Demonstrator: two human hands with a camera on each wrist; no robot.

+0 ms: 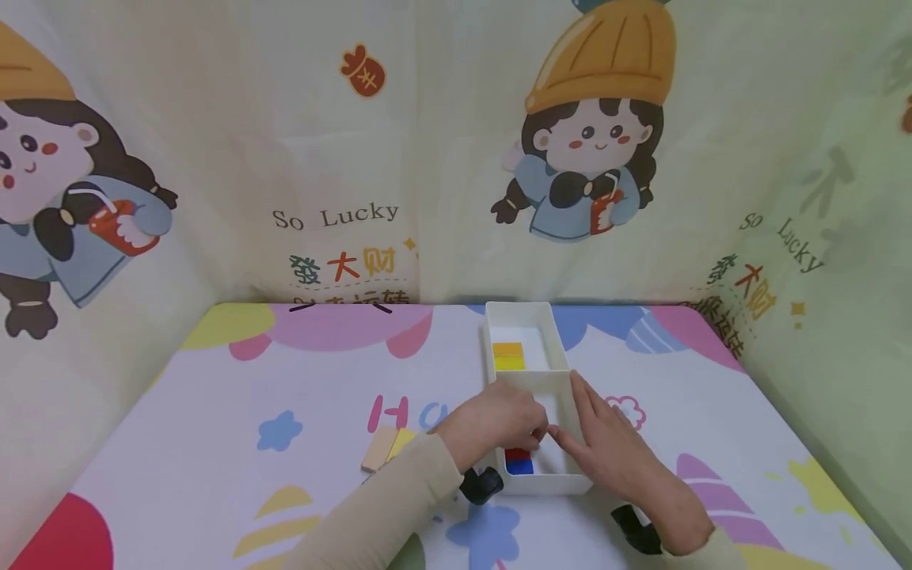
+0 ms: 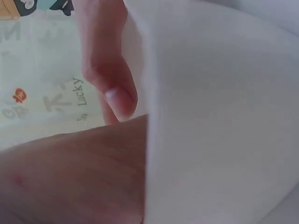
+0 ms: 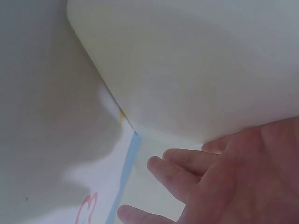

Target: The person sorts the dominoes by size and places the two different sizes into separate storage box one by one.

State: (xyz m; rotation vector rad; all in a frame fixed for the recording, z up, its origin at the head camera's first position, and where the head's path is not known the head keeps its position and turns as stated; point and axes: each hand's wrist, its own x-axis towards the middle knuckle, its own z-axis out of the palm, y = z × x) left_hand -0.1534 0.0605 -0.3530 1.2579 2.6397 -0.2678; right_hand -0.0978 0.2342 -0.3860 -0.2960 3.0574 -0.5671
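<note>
My left hand (image 1: 506, 419) reaches into the near section of a white box (image 1: 563, 484), its fingers bent downward. Whether those fingers pinch anything I cannot tell. Just below them in the head view lie a red block (image 1: 518, 454) and a blue block (image 1: 519, 467), side by side in the near left corner. In the left wrist view the box wall (image 2: 219, 116) covers much of the scene beside the thumb (image 2: 122, 100). My right hand (image 1: 613, 443) rests along the box's right side with straight fingers, its thumb pointing across the rim.
Orange (image 1: 508, 349) and yellow blocks (image 1: 509, 362) sit in the far section. On the patterned tabletop (image 1: 214, 443), left of the box, lie a light wooden block (image 1: 380, 449) and a yellow block (image 1: 402, 442), partly behind the left sleeve. A printed curtain (image 1: 456, 158) hangs behind the table.
</note>
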